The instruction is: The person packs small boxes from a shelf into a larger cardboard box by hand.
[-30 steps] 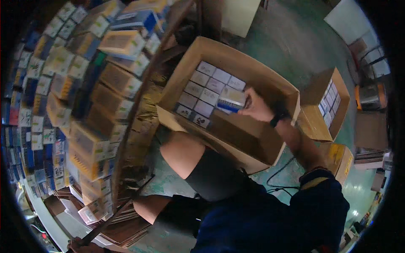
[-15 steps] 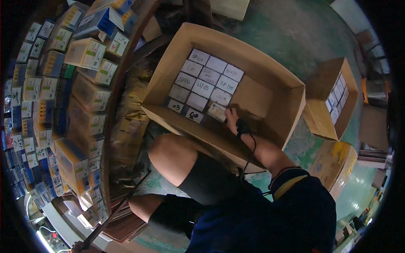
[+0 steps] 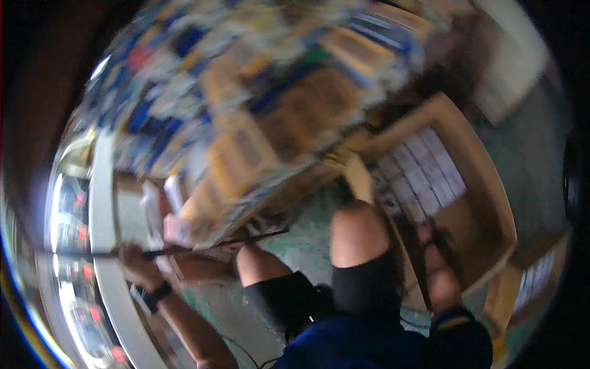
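On the left, my left hand (image 3: 136,264) is closed around a long, thin dark rod (image 3: 203,247), held nearly level. A dark band sits on that wrist. My right hand (image 3: 425,234) reaches into a large open cardboard carton (image 3: 496,184) on the right. It is beside the near end of the rows of small white boxes (image 3: 424,166) packed in the carton. Motion blur smears its fingers, so whether they grip a box cannot be made out.
A shelf rack packed with blue, yellow and brown boxes (image 3: 307,111) fills the upper middle, blurred. Another open carton (image 3: 528,283) with white boxes stands at the lower right. My knees (image 3: 359,234) are between the rack and the large carton. Green floor (image 3: 295,252) shows between them.
The view has swung to the left, so the rack and cartons sit further right. My left hand and the rod have come fully into view. My right hand is still inside the carton.
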A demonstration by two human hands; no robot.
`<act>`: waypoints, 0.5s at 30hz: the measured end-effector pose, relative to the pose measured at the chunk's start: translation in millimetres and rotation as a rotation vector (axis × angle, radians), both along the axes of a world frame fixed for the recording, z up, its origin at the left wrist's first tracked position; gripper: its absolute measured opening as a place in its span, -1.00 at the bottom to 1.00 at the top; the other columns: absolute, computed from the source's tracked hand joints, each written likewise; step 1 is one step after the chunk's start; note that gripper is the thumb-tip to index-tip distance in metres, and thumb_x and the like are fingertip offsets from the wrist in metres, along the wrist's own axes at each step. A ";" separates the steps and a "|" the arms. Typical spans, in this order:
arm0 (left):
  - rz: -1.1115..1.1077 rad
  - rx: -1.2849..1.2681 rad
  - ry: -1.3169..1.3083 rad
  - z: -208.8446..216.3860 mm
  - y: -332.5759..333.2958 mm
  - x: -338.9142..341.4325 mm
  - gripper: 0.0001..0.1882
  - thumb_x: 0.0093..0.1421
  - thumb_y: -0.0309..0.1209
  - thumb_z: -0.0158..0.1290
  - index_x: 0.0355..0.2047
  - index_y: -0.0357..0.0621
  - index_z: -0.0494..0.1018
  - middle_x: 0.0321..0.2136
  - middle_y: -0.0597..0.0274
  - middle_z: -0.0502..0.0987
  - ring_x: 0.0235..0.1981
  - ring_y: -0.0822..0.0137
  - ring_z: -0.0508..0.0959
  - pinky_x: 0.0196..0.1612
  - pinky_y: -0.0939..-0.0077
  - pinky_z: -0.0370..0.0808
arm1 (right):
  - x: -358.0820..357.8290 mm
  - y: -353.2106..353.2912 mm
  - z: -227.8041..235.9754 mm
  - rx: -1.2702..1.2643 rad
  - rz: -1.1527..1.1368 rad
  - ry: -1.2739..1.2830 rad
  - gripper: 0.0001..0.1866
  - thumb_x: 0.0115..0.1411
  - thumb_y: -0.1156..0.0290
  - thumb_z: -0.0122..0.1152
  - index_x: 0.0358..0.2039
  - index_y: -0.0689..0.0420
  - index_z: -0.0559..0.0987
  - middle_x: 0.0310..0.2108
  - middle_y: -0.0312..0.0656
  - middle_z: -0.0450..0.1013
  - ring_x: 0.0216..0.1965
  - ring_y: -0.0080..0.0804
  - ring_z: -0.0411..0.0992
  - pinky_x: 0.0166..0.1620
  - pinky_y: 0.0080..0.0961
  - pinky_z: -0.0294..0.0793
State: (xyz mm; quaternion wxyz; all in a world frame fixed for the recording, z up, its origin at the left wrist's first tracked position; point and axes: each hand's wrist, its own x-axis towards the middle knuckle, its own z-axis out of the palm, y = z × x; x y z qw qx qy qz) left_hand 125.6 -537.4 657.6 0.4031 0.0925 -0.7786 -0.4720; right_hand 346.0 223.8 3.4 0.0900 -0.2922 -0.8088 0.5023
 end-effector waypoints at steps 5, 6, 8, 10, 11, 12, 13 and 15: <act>-0.056 0.283 0.340 51.5 123.1 14.4 -0.81 0.17 -0.64 -0.03 -0.27 -0.07 0.28 -0.46 0.38 0.30 -0.61 0.54 0.23 -0.54 0.64 0.20 | -91.1 -3.7 133.0 -0.022 0.623 -0.617 -0.73 0.37 0.32 0.05 -0.05 0.20 0.54 -0.17 -0.11 0.53 -0.18 -0.24 0.53 -0.13 -0.26 0.60; -0.057 0.297 0.332 50.8 121.1 16.1 -0.78 0.14 -0.66 -0.03 -0.24 -0.10 0.29 -0.46 0.39 0.30 -0.59 0.54 0.26 -0.52 0.66 0.23 | -105.8 -6.3 186.6 -0.035 0.592 -0.511 -0.78 0.33 0.35 0.11 -0.13 0.22 0.55 -0.25 -0.11 0.53 -0.25 -0.27 0.52 -0.20 -0.29 0.56; -0.059 0.320 0.322 47.1 119.4 14.5 -0.76 0.11 -0.68 -0.03 -0.23 -0.13 0.29 -0.47 0.39 0.30 -0.57 0.54 0.28 -0.50 0.67 0.25 | -142.1 -2.6 300.2 -0.061 0.498 -0.297 -0.84 0.25 0.41 0.23 -0.29 0.25 0.56 -0.40 -0.10 0.54 -0.40 -0.31 0.50 -0.32 -0.36 0.49; -0.080 0.291 0.285 40.6 112.9 12.9 -0.79 0.11 -0.67 -0.02 -0.30 -0.10 0.28 -0.48 0.41 0.28 -0.58 0.56 0.25 -0.51 0.66 0.22 | -159.0 -74.4 441.7 0.037 0.449 -0.019 -0.87 0.22 0.46 0.28 -0.33 0.27 0.56 -0.47 -0.09 0.55 -0.46 -0.35 0.51 -0.36 -0.40 0.46; -0.089 0.308 0.287 39.4 113.3 11.2 -0.79 0.11 -0.67 -0.02 -0.30 -0.10 0.28 -0.48 0.41 0.28 -0.58 0.56 0.25 -0.51 0.66 0.22 | -164.8 -120.9 505.7 0.149 0.443 0.150 -0.88 0.22 0.49 0.28 -0.29 0.27 0.57 -0.46 -0.09 0.55 -0.43 -0.36 0.52 -0.34 -0.41 0.47; -0.096 0.320 0.292 41.4 116.7 10.1 -0.80 0.11 -0.66 -0.02 -0.31 -0.10 0.28 -0.48 0.42 0.28 -0.57 0.57 0.25 -0.51 0.66 0.22 | -166.0 -166.9 552.6 0.060 0.447 0.293 -0.89 0.19 0.53 0.30 -0.27 0.24 0.59 -0.43 -0.05 0.57 -0.37 -0.36 0.56 -0.27 -0.40 0.51; -0.106 0.331 0.293 42.5 117.6 10.5 -0.80 0.11 -0.66 -0.02 -0.32 -0.09 0.28 -0.48 0.43 0.28 -0.56 0.57 0.25 -0.51 0.66 0.21 | -165.7 -212.6 584.3 0.049 0.526 0.458 -0.86 0.17 0.55 0.31 -0.24 0.23 0.61 -0.41 -0.06 0.58 -0.33 -0.35 0.58 -0.24 -0.42 0.53; -0.114 0.354 0.308 38.5 114.8 11.1 -0.81 0.12 -0.65 0.00 -0.31 -0.08 0.29 -0.46 0.43 0.29 -0.52 0.57 0.27 -0.49 0.64 0.22 | -166.7 -285.7 618.0 -0.045 0.856 0.548 -0.80 0.18 0.57 0.33 -0.16 0.26 0.61 -0.30 -0.10 0.60 -0.29 -0.41 0.58 -0.19 -0.50 0.56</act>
